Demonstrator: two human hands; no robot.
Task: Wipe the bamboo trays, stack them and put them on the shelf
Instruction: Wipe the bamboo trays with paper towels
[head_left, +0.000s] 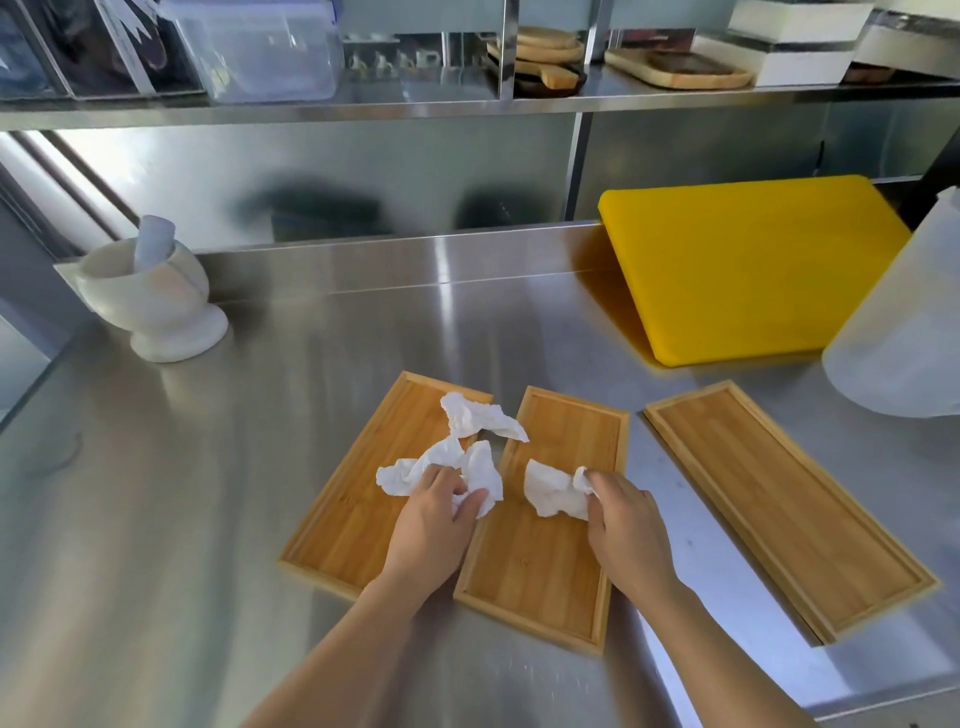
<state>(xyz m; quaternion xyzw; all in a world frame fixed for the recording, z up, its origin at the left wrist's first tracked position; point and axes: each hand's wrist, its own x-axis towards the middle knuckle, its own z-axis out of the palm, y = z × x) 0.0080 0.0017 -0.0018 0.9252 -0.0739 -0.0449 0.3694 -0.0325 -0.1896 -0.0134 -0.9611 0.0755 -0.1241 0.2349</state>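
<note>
**On the steel desk: three bamboo trays, a paper wipe in each hand**

On the steel desk (208, 519) three bamboo trays lie flat, side by side. The left tray (353, 499) and the middle tray (550, 551) sit just beside each other, their long edges nearly touching near the front, while the right tray (779, 499) lies apart from them, angled away to the right.

The left hand (436, 525) rests over the seam between the left and middle trays, its fingers (467, 506) closed around a crumpled white paper towel (467, 467) that spreads onto the left tray. A further loose piece of towel (480, 418) lies at the far end of that tray, reaching toward the middle one; whether it joins the gripped piece cannot be told.

The right hand (628, 525) is over the middle tray, fingers pinched on a second wad of white paper (556, 493) pressed against the tray's surface.

Behind the trays a yellow cutting board (753, 270) leans against the steel back wall. A white mortar with pestle (150, 296) stands at the far left, and a translucent white container (904, 322) stands at the right edge. Above, a steel shelf (467, 101) carries wooden boards, clear plastic boxes and white boxes.
</note>
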